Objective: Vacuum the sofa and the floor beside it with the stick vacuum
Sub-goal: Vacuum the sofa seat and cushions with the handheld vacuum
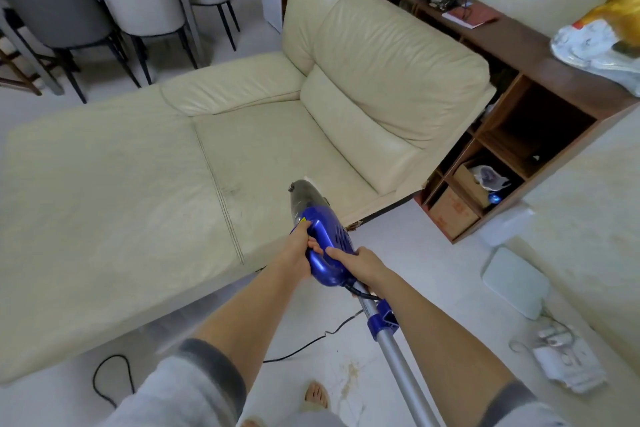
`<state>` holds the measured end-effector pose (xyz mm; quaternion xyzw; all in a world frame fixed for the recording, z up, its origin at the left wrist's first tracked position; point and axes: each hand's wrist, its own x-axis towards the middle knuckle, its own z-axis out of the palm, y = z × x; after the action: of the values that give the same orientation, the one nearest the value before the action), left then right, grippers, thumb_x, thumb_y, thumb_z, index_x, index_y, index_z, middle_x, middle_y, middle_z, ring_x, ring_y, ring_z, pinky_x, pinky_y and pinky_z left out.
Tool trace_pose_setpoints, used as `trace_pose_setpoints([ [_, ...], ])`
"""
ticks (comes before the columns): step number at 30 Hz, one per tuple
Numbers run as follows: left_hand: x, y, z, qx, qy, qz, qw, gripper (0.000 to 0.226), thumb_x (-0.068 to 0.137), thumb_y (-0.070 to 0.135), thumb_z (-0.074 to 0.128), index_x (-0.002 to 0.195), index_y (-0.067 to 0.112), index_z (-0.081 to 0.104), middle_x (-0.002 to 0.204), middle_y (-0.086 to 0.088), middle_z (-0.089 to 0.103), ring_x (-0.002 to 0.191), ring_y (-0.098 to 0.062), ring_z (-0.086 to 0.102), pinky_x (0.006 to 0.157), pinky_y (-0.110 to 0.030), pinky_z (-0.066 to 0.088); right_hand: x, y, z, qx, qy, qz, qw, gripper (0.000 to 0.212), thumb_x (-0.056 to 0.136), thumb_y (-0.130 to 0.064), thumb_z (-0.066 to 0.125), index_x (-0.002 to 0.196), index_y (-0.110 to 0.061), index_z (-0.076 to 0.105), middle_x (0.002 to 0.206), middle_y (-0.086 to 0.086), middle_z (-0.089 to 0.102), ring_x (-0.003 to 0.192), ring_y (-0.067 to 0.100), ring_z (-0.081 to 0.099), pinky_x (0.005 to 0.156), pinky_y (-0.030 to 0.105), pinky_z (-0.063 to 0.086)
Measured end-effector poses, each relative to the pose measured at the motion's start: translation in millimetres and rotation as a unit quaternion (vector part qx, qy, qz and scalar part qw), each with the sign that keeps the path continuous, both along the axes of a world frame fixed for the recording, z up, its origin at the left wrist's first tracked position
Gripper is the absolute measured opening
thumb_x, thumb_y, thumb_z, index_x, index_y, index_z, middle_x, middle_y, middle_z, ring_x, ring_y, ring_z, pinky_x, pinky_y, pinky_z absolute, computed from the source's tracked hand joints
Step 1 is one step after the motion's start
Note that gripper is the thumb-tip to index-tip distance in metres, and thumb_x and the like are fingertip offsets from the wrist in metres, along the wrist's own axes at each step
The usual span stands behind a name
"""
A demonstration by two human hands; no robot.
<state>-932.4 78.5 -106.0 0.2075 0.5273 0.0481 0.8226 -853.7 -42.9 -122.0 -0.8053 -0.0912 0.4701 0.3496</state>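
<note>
Both hands gripped the stick vacuum (325, 236): the left hand (300, 250) curled around the front of its blue handle loop, thumb lying along the top, while the right hand (363, 265) wrapped the rear of the body where the silver tube (398, 357) joins. Glossy blue plastic formed the motor housing, vented with small slots; ahead of it sat a smoky translucent dust cup tapering to a nozzle that rested on the sofa (242, 135) seat, near the backrest. A black power cord (304, 347) trailed from the body across the pale floor (426, 253) beside the sofa. Cream, faintly creased leather covered the sofa, with stitched seams and plump rounded cushions. A dark wooden cubby shelf (540, 121) stood behind the sofa.
</note>
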Motion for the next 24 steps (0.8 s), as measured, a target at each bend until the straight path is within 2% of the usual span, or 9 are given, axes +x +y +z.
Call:
trace_pose_setpoints([
  [6, -13, 7, -1, 0.006, -0.005, 0.022, 1.0, 0.033, 0.094, 0.028, 0.056, 0.065, 0.015, 0.044, 0.038, 0.007, 0.034, 0.029, -0.005, 0.031, 0.033, -0.013, 0.031, -10, 8, 3, 0.019, 0.002, 0.012, 1.0, 0.057, 0.076, -0.053, 0.071, 0.109, -0.014, 0.046, 0.102, 0.007, 0.062, 0.094, 0.023, 0.065, 0.081, 0.034, 0.057],
  [11, -50, 25, 3, 0.02, -0.002, 0.063, 0.998, 0.035, 0.095, 0.027, 0.054, 0.064, 0.017, 0.04, 0.036, 0.007, 0.032, 0.027, -0.005, 0.03, 0.033, -0.011, 0.03, -40, 30, 8, 0.038, 0.04, 0.028, 0.998, 0.055, 0.074, -0.049, 0.076, 0.108, -0.017, 0.047, 0.102, 0.006, 0.063, 0.095, 0.024, 0.065, 0.075, 0.032, 0.055],
  [16, -93, 39, 5, 0.032, 0.004, 0.102, 0.994, 0.033, 0.096, 0.025, 0.052, 0.066, 0.017, 0.039, 0.034, 0.007, 0.03, 0.024, -0.004, 0.028, 0.031, -0.009, 0.027, -77, 53, 5, 0.038, 0.065, 0.054, 0.996, 0.077, 0.063, -0.053, 0.081, 0.122, -0.013, 0.051, 0.11, 0.008, 0.065, 0.097, 0.024, 0.066, 0.078, 0.032, 0.057],
  [20, -127, 45, 4, 0.025, 0.003, 0.111, 0.993, 0.036, 0.094, 0.027, 0.054, 0.064, 0.018, 0.037, 0.034, 0.007, 0.03, 0.025, -0.005, 0.028, 0.031, -0.01, 0.029, -106, 60, 7, 0.048, 0.072, 0.074, 0.994, 0.057, 0.071, -0.046, 0.079, 0.111, -0.015, 0.052, 0.105, 0.007, 0.065, 0.094, 0.022, 0.066, 0.069, 0.027, 0.054],
  [24, -159, 45, 5, 0.022, 0.0, 0.13, 0.991, 0.038, 0.095, 0.027, 0.054, 0.062, 0.016, 0.037, 0.035, 0.006, 0.032, 0.025, -0.006, 0.029, 0.031, -0.01, 0.03, -133, 63, 8, 0.045, 0.06, 0.097, 0.992, 0.057, 0.073, -0.047, 0.078, 0.112, -0.016, 0.051, 0.104, 0.006, 0.065, 0.093, 0.021, 0.066, 0.068, 0.026, 0.054],
])
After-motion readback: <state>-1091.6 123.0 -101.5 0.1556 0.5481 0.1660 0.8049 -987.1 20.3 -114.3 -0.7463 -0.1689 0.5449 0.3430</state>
